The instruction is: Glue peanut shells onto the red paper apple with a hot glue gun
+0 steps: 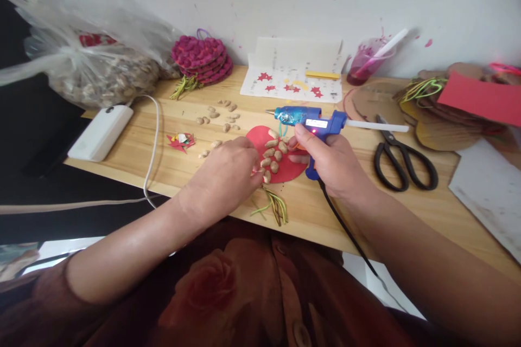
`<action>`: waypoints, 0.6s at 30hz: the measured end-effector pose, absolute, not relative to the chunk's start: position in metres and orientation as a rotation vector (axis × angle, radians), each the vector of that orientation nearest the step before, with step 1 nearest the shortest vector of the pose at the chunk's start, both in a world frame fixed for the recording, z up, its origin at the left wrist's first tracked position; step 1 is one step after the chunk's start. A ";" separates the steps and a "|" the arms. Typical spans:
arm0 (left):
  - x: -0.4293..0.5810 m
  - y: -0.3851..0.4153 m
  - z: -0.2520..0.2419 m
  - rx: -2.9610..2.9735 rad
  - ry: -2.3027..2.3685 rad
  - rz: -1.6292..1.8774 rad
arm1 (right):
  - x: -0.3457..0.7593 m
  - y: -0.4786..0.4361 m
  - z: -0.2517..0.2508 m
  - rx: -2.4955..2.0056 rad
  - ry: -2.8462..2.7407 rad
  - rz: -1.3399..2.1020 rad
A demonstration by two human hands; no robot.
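Observation:
My right hand (pixel 340 165) is wrapped round the handle of a blue hot glue gun (pixel 301 119), its nozzle pointing left and a white glue stick (pixel 378 126) sticking out of its back. Below the gun lies a red paper disc (pixel 290 173) with several peanuts (pixel 278 155) set on it in rows. At the disc's left edge my left hand (pixel 228 173) is closed in a pinch, fingertips at a peanut (pixel 267 177); the far fingers are hidden. Green cords (pixel 274 206) hang from the disc's near edge. More loose peanuts (pixel 226 127) lie to the left.
At left stand a white power strip (pixel 101 133) and a clear bag of peanuts (pixel 109 76). Behind are a magenta peanut craft (pixel 201 59), a paper sheet (pixel 293 54) with red stars and a cup (pixel 366 62). Black scissors (pixel 401 160) and cardboard shapes (pixel 442 127) lie right.

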State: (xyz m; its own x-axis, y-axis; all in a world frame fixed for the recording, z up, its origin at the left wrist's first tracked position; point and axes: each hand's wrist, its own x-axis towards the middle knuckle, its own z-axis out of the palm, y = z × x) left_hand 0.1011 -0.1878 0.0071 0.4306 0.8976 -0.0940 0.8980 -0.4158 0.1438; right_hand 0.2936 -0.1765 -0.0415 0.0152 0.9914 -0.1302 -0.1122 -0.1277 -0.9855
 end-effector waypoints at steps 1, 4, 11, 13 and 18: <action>0.101 -0.188 0.007 2.521 1.584 0.005 | 0.294 -0.176 -0.041 -1.233 -1.046 1.338; 0.102 -0.188 0.006 2.547 1.577 0.032 | 0.294 -0.176 -0.040 -1.244 -1.040 1.344; 0.101 -0.189 0.004 2.527 1.562 0.148 | 0.293 -0.176 -0.042 -1.219 -1.047 1.358; 0.101 -0.189 0.003 2.522 1.546 0.185 | 0.294 -0.176 -0.042 -1.220 -1.042 1.355; 0.101 -0.189 0.004 2.519 1.565 0.140 | 0.293 -0.176 -0.040 -1.236 -1.032 1.343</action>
State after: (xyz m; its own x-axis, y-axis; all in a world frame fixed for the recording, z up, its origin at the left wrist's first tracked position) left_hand 0.1015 -0.1892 0.0040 0.4440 0.8960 -0.0113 0.8797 -0.4335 0.1953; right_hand 0.2933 -0.1762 -0.0403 0.0200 0.9897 -0.1416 -0.1186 -0.1382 -0.9833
